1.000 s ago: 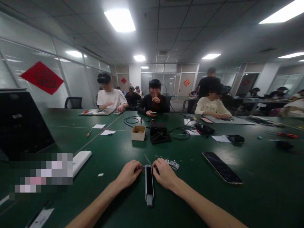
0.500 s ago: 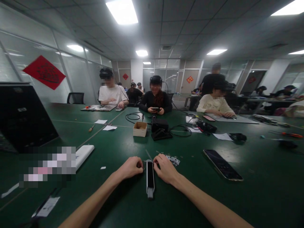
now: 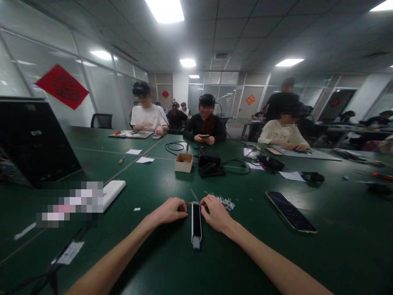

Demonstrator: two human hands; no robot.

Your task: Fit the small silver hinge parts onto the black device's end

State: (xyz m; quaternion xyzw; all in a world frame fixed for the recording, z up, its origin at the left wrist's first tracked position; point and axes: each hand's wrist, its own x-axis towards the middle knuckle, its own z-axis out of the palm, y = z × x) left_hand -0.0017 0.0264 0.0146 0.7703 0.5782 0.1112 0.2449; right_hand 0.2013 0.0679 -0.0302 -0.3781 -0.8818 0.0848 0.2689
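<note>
A slim, long object with a black face, pale edges and a grey end piece (image 3: 196,225) lies lengthwise in front of me on the green table (image 3: 233,266). On its left side, near the far end, my left hand (image 3: 174,210) has thumb and fingers pressed together; anything in the pinch is too small to make out. Close against the right side, my right hand (image 3: 216,214) is curled with fingers bent toward the object's far end. Its fingertips are partly hidden. Just beyond that hand lie small metal plates and rings (image 3: 226,203). A thin clear strip (image 3: 194,194) sticks out past the far end.
A smartphone (image 3: 290,212) lies to the right, a white power bank (image 3: 114,194) to the left. Further off stand a small open box (image 3: 183,163) and a black device (image 3: 210,162) with cables. A dark computer case (image 3: 33,141) rises at left. Several people sit across the table.
The view has shifted slightly, so everything sits a little higher and further right. Both hands keep nearly the same place beside the slim object.
</note>
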